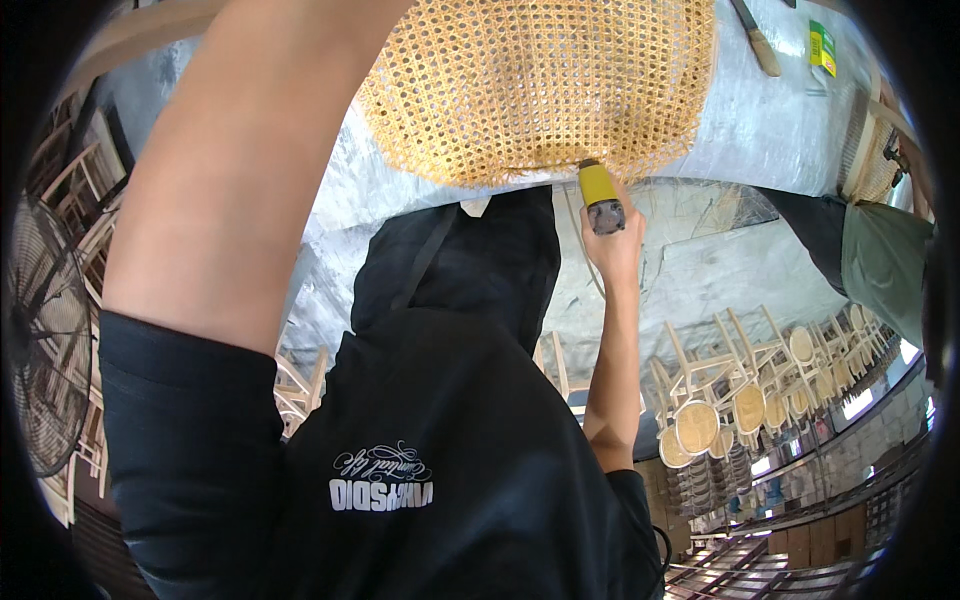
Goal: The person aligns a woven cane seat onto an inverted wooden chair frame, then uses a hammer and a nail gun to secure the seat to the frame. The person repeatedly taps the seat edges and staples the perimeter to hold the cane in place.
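A sheet of woven cane webbing [540, 85] with a frayed near edge lies on the pale, shiny worktop [765, 120]. My right hand [620, 240] is closed round a yellow and dark grey hand tool [599, 190]. Its far end meets the near edge of the webbing; the tool's exact kind and working tip cannot be made out. A thin cord or strip hangs beside this hand. My left arm [215, 190] reaches up along the left side of the webbing and passes out at the top, so my left hand is out of sight.
A tool with a tan end [762, 50] and a green and yellow packet [822, 48] lie at the far right. Another person in a green garment [880, 265] works there beside more cane webbing [872, 160]. Wooden chairs [697, 425] stand behind; a large fan [45, 335] is at left.
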Action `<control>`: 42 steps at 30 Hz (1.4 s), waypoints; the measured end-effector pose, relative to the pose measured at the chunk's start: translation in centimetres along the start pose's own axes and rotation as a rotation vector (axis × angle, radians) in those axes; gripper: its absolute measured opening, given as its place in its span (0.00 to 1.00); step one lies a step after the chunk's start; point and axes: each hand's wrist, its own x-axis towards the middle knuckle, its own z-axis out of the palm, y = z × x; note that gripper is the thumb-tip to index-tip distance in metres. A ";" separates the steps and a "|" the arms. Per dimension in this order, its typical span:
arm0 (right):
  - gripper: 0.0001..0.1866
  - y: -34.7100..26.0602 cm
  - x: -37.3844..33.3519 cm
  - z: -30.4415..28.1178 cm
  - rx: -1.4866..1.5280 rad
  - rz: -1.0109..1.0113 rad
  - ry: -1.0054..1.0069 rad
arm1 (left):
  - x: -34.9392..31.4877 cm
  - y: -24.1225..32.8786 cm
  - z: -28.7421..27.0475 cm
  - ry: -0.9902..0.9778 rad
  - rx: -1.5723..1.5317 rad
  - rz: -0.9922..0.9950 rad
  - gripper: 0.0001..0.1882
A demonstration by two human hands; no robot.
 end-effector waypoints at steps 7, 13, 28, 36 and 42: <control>0.30 -0.2 -0.9 0.5 0.069 -0.022 0.017 | -0.3 1.0 -1.2 -0.088 -0.026 -0.058 0.33; 0.28 -0.5 -0.7 1.3 0.024 0.001 -0.002 | -0.5 0.8 -1.1 -0.060 -0.022 -0.032 0.32; 0.27 -1.6 -2.0 2.7 0.091 0.126 -0.010 | 0.0 0.6 -1.5 -0.075 0.026 0.005 0.23; 0.25 -3.4 -2.4 3.6 0.110 0.225 0.000 | 0.0 -0.2 -0.7 0.028 0.021 0.096 0.29; 0.24 -4.2 -3.0 4.0 0.153 0.273 -0.018 | -0.1 0.7 -1.3 -0.097 -0.029 0.024 0.30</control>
